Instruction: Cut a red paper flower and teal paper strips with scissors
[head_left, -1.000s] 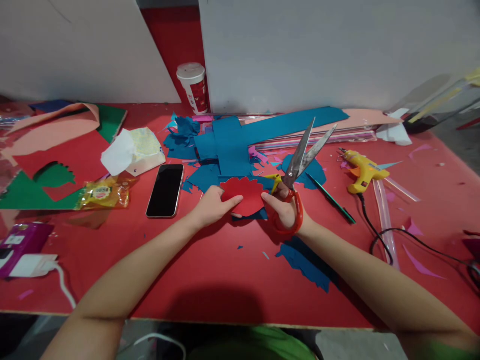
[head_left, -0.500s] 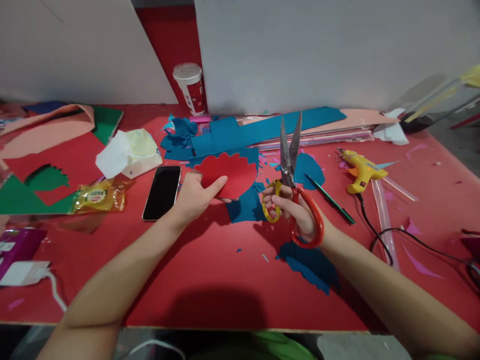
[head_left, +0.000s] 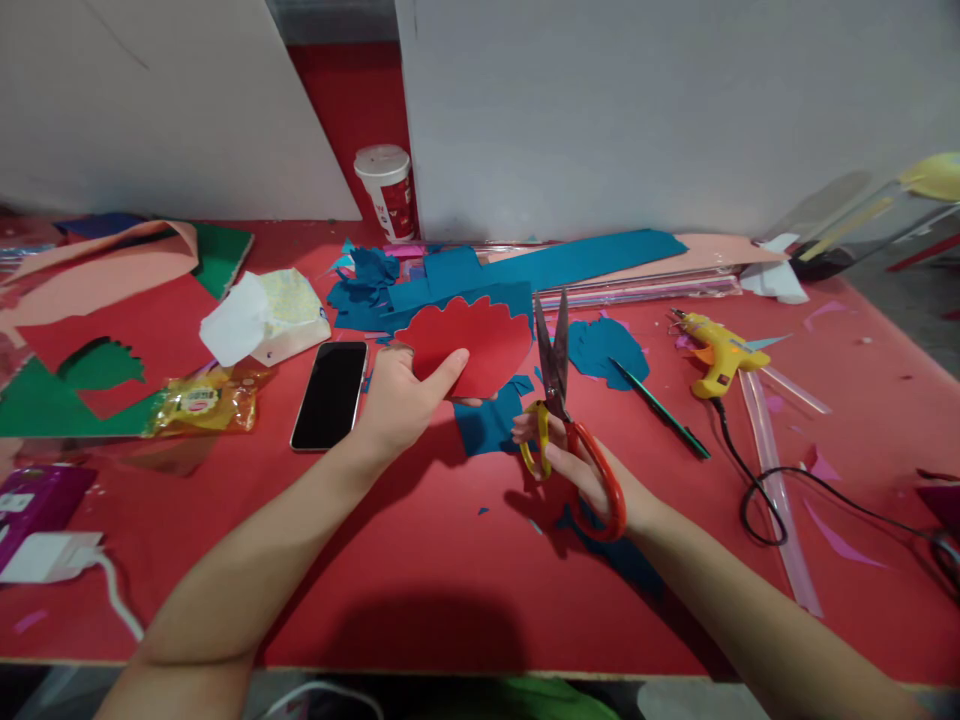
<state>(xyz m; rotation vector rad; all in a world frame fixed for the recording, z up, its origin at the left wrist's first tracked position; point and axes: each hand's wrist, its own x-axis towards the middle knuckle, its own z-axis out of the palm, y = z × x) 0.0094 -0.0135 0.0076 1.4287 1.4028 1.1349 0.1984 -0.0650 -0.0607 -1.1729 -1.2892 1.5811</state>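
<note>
Between the thumb and fingers of my left hand (head_left: pixel 409 400) is a red paper cutout (head_left: pixel 476 345) with a scalloped upper edge. My right hand (head_left: pixel 574 460) has its fingers through the handles, one yellow and one red, of a pair of scissors (head_left: pixel 555 370). The blades point up and stand slightly apart, just right of the cutout and not visibly cutting it. Below the cutout lies a blue paper piece (head_left: pixel 484 425). A rounded blue cutout (head_left: pixel 607 350) sits beyond the scissors, with a green pen (head_left: pixel 660 405) resting partly on it.
A black phone (head_left: pixel 328 395) lies left of my left hand. On the right is a yellow glue gun (head_left: pixel 720 350) with a trailing black cord. A lidded paper cup (head_left: pixel 386 195) stands at the back. Red paper with a cut hole (head_left: pixel 172 315) and a yellow wrapper (head_left: pixel 206 402) lie left.
My right hand has brought the scissors down and left, nearer the red cutout, and the blades have come closer together. The red cutout has shifted slightly right in my left hand.
</note>
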